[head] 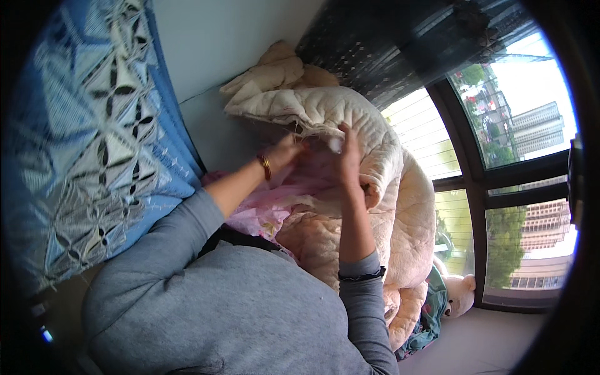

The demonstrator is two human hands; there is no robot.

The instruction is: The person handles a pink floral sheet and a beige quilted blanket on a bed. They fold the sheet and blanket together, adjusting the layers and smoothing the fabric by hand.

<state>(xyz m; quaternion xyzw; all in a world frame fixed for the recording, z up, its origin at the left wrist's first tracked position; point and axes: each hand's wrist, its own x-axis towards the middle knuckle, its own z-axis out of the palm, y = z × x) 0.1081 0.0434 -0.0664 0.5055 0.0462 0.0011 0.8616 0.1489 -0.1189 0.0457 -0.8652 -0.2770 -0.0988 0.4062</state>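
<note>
A thick cream quilt point(328, 103) lies bunched before me, its near edge lifted over a dark hollow. My left hand point(290, 152), with a gold bangle at the wrist, is at that edge beside the pink fabric; it is blurred, and whether it grips anything cannot be told. My right hand point(350, 157) is upright against the quilt's edge, a small whitish blurred patch next to its thumb; its grip is unclear too. Pink flower-patterned fabric point(262, 211) spreads under and between my forearms, partly beneath the quilt.
A blue patterned curtain or cover point(108, 140) hangs at the left by a pale wall point(225, 42). Dark sheer curtain point(375, 42) and framed windows point(478, 183) stand at the right. A pale teddy bear point(459, 293) and green fabric point(429, 323) are at the lower right.
</note>
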